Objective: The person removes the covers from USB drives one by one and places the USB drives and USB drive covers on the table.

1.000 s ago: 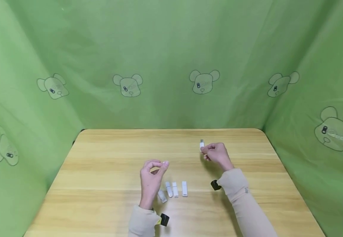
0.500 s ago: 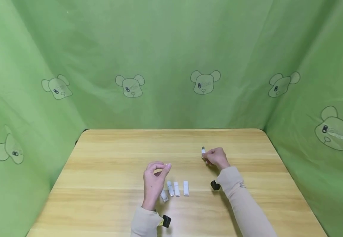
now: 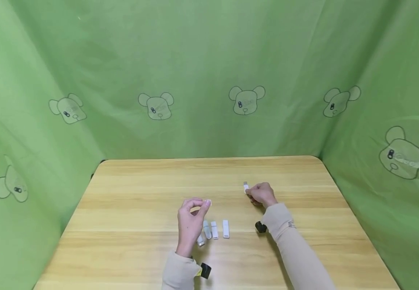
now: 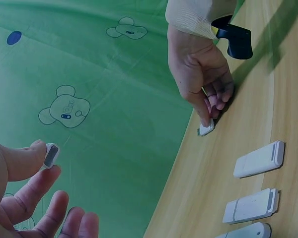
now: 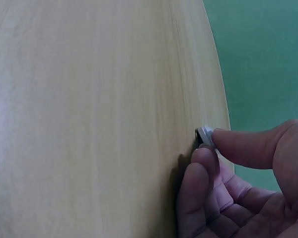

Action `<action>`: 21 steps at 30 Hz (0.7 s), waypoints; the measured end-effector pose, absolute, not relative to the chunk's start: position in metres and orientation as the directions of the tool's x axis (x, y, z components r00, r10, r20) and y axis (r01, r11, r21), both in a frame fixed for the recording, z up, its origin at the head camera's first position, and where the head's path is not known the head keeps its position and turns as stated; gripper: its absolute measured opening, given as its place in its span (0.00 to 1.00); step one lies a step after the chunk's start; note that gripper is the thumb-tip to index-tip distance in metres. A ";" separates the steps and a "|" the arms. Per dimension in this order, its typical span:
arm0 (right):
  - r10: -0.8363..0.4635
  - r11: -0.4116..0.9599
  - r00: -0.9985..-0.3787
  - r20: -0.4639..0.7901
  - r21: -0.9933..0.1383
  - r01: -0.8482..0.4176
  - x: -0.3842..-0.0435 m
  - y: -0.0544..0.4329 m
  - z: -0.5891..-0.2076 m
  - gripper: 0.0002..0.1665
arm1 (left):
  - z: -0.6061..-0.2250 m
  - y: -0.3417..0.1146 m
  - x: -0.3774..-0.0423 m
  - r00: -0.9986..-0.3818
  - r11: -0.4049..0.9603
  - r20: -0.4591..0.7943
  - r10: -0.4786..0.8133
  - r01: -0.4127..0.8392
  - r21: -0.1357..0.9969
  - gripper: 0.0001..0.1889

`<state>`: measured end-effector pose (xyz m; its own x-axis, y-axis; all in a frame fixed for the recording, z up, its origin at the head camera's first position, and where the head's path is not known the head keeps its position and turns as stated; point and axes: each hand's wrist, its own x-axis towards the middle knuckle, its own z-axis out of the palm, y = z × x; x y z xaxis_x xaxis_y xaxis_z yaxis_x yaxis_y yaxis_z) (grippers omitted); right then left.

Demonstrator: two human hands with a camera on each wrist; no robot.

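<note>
Between thumb and forefinger my left hand (image 3: 189, 223) pinches a small white USB stick cap (image 4: 51, 155), whose dark hollow end shows in the left wrist view. It is held above the table, over the left end of a row of USB sticks. Farther back and to the right, my right hand (image 3: 263, 194) pinches a white USB stick (image 3: 246, 189) with its bare metal plug pointing away from me. That stick is low over the wood; whether it touches the surface I cannot tell. In the right wrist view, the fingers hide most of it.
Several white USB sticks lie near the middle of the wooden table (image 3: 129, 225): one at the right (image 3: 226, 228), a slightly smaller one (image 3: 214, 230), a rounded one (image 3: 207, 231) and one partly behind my left hand (image 3: 200, 241). Green curtains (image 3: 202, 52) enclose the table's back and sides.
My right hand has come down and slightly toward me with the USB stick. The left hand has shifted a little to the right, and the cap in it now shows more.
</note>
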<state>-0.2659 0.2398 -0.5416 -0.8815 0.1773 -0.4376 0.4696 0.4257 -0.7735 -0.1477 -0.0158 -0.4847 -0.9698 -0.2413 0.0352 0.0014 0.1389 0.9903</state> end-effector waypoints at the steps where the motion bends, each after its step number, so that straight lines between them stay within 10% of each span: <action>1: 0.177 0.426 -0.883 -0.435 -0.775 0.467 -0.266 0.239 -0.541 0.11 | -0.485 -0.016 -0.148 -0.969 0.139 0.035 -0.244 0.001 0.990 0.13; 21: 0.183 0.433 -0.882 -0.434 -0.770 0.468 -0.264 0.239 -0.544 0.11 | -0.484 -0.015 -0.151 -0.967 0.123 0.017 -0.254 -0.015 0.992 0.12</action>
<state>-0.2642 0.2392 -0.5440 -0.8822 0.1828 -0.4339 0.4684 0.4331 -0.7701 -0.1514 -0.0147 -0.4836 -0.9669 -0.2545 0.0167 -0.0152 0.1228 0.9923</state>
